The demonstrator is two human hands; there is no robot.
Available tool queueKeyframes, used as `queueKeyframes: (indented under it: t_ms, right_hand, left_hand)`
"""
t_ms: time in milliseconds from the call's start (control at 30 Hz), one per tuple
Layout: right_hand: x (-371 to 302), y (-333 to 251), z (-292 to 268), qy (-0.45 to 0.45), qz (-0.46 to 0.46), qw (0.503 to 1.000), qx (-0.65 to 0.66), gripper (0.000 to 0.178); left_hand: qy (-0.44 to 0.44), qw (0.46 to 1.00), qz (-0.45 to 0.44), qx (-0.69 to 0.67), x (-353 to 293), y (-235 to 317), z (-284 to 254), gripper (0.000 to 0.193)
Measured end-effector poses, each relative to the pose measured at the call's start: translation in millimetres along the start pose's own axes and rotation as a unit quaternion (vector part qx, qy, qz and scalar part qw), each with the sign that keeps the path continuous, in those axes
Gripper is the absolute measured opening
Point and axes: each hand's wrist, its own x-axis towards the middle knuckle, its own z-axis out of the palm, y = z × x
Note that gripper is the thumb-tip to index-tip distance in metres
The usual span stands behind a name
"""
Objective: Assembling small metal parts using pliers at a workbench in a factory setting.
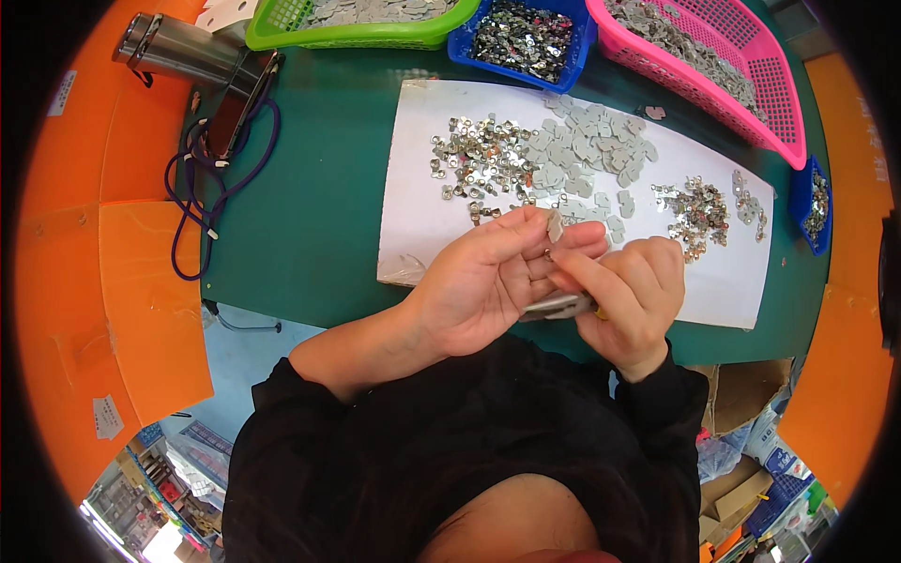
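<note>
My left hand (474,286) is turned palm up, pinching a small flat grey piece (555,225) between thumb and fingers. Just below that piece, the fingertips of my right hand (638,286) are at a tiny shiny metal part (548,254). Tucked in the same right hand is a metal tool that looks like pliers (556,308), its jaws pointing left under my left fingers; its handles are mostly hidden. Beyond my hands, a white board (413,211) bears a pile of silvery metal parts (483,155), a heap of grey pieces (596,141) and smaller metal parts (696,216).
Along the far edge stand a green basket (366,39), a blue bin (521,77) and a pink basket (751,122), all filled with small parts. A smaller blue tray (809,208) sits right. At left lie a steel flask (183,52) and a dark cord (230,197).
</note>
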Motion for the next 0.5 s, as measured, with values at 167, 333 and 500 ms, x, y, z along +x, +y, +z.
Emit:
queueKeyframes:
  t_ms: [167,333,500]
  right_hand:
    - [7.7,-4.0,-2.3,-0.055,0.034,0.998,-0.007,0.036]
    - [8.6,1.2,-2.8,-0.096,-0.045,0.991,-0.079,0.021]
    - [14.3,2.7,-9.2,-0.111,-0.055,0.989,-0.085,0.018]
  left_hand:
    - [0.002,1.000,0.010,0.028,1.1,-1.2,1.7,0.017]
    - [0.024,0.995,0.006,0.097,-1.7,-2.2,-5.0,0.018]
    - [0.035,0.997,0.000,0.066,-1.5,-0.6,-3.5,0.016]
